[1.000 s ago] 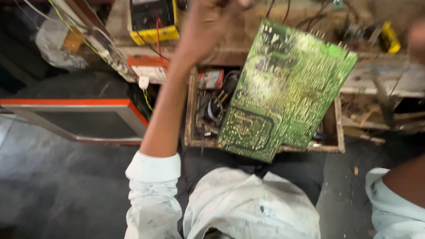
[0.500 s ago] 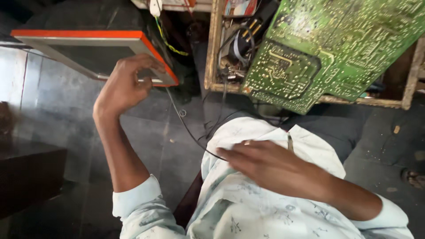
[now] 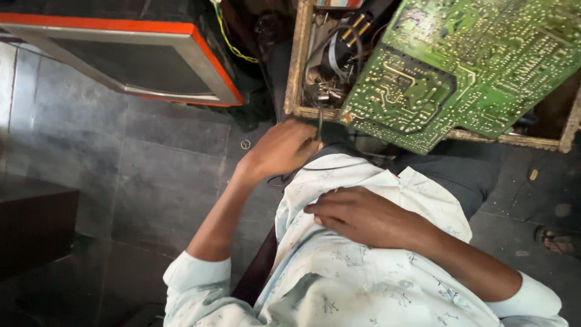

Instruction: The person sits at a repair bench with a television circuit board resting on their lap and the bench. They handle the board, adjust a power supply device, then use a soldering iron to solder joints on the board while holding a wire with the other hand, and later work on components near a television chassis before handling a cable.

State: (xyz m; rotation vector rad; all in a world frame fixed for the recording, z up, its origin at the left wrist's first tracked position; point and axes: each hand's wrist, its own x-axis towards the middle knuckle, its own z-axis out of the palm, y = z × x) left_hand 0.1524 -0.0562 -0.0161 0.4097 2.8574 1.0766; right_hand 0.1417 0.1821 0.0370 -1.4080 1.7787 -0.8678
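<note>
So from my feed, the biggest thing up top was the green circuit board (image 3: 460, 66), solder side up, pale traces and shiny dots all over it, tilted across the wooden tray (image 3: 298, 66) full of cables. Off to the left sat an orange-framed screen (image 3: 151, 60) on the grey tile floor. The right hand (image 3: 363, 215) lay flat on the pale shirt, fingers spread and loose, gripping nothing. The left hand (image 3: 281, 148) was clenched around a thin dark tool (image 3: 319, 121), pointing up at the tray's front edge, just under the board's lower corner
</note>
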